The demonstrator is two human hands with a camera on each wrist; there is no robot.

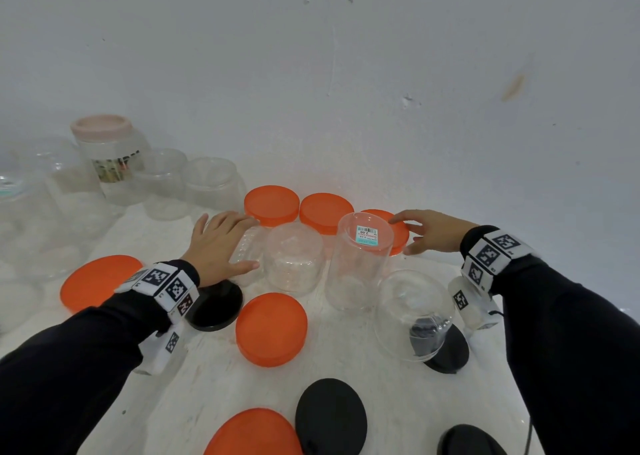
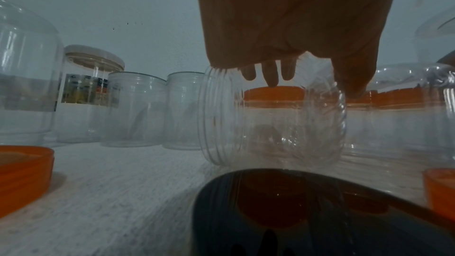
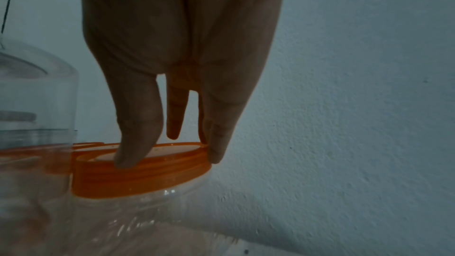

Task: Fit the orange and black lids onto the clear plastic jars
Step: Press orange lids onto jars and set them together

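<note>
A clear jar [image 1: 245, 247] [image 2: 270, 129] lies on its side on the white table, mouth to the left. My left hand [image 1: 254, 243] [image 2: 312, 85] reaches over it, fingers down its far side and thumb on the near side, holding it. At the back right stands a clear jar with an orange lid [image 1: 397, 228] [image 3: 147, 180] on top. My right hand [image 1: 400, 235] [image 3: 172, 159] pinches that lid's rim between the thumb and the fingers. Two more orange-lidded jars [image 1: 272, 205] [image 1: 325, 212] stand beside it.
Upside-down clear jars [image 1: 294, 257], one tall with a price sticker [image 1: 360, 264], stand between my hands. A domed jar [image 1: 412, 312] partly covers a black lid [image 1: 446, 350]. Loose orange lids [image 1: 272, 328] [image 1: 97, 281] and black lids [image 1: 216, 305] [image 1: 330, 420] lie nearer. Lidless jars [image 1: 162, 184] crowd the back left by the wall.
</note>
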